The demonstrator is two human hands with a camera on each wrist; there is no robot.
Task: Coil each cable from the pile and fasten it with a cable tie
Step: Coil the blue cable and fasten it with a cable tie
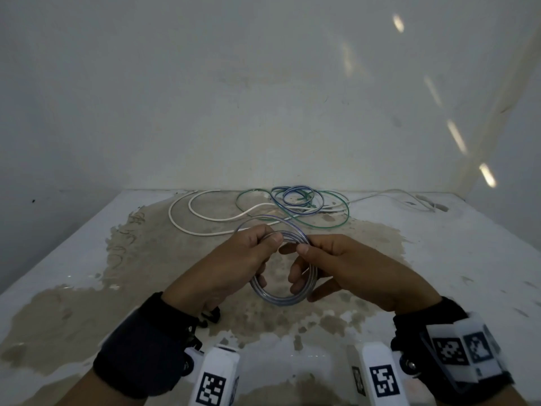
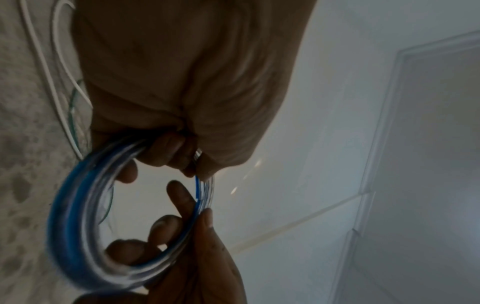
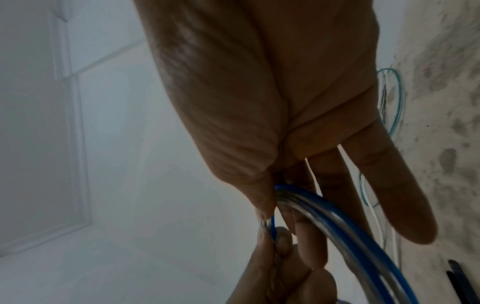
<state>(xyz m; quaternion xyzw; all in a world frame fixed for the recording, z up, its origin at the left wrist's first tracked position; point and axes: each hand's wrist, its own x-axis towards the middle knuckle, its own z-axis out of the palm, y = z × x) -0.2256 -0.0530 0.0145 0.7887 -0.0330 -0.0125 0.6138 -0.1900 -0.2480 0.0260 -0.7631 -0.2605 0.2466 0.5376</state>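
Note:
A clear cable with a blue stripe [image 1: 281, 297] is wound into a small coil that I hold above the table between both hands. My left hand [image 1: 248, 259] grips the coil's top left, thumb and fingers curled round the strands [image 2: 78, 205]. My right hand [image 1: 316, 262] pinches the top right of the coil [image 3: 345, 222] between thumb and forefinger, its other fingers spread through the loop. One loose loop [image 1: 254, 221] of the same cable trails back towards the pile [image 1: 295, 200] of blue, green and white cables near the wall.
A long white cable [image 1: 187, 218] curves across the back left of the stained table [image 1: 87, 303]. Black cable ties [image 1: 212, 315] lie under my left wrist. The wall stands right behind the pile.

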